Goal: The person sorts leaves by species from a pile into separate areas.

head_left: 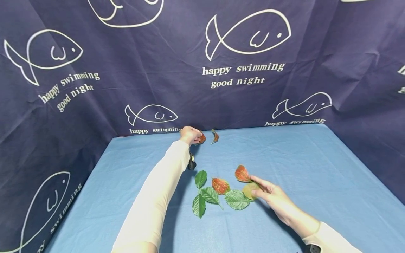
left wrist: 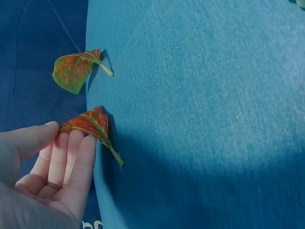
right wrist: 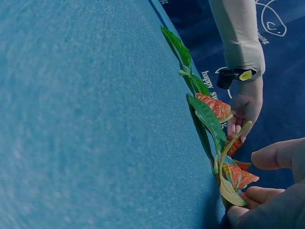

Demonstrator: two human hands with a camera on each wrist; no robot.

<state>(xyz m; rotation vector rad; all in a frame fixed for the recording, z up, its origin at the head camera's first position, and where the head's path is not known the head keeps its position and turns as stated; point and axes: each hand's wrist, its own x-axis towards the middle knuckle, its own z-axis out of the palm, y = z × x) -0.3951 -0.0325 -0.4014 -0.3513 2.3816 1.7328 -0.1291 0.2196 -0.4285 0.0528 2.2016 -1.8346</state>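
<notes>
At the far table edge my left hand (head_left: 190,134) pinches the end of a red-orange leaf (left wrist: 93,123) between thumb and fingers. The leaf's stem points down onto the cloth. Beside it stands a second curled red-green leaf (left wrist: 74,71), apart from the hand. On the right, my right hand (head_left: 278,202) holds a yellow-green leaf (head_left: 249,190) by its right end, with fingertips (right wrist: 237,213) at the leaf in the right wrist view. A red leaf (head_left: 242,173) lies just beyond its extended finger. Left of it lie a green leaf (head_left: 237,199) and another red-orange leaf (head_left: 220,186).
Several green leaves (head_left: 199,205) lie grouped at the table's middle on the blue cloth (head_left: 269,151). A dark curtain with white fish prints (head_left: 246,105) rises behind and beside the table. A black device (right wrist: 233,76) sits on the left wrist.
</notes>
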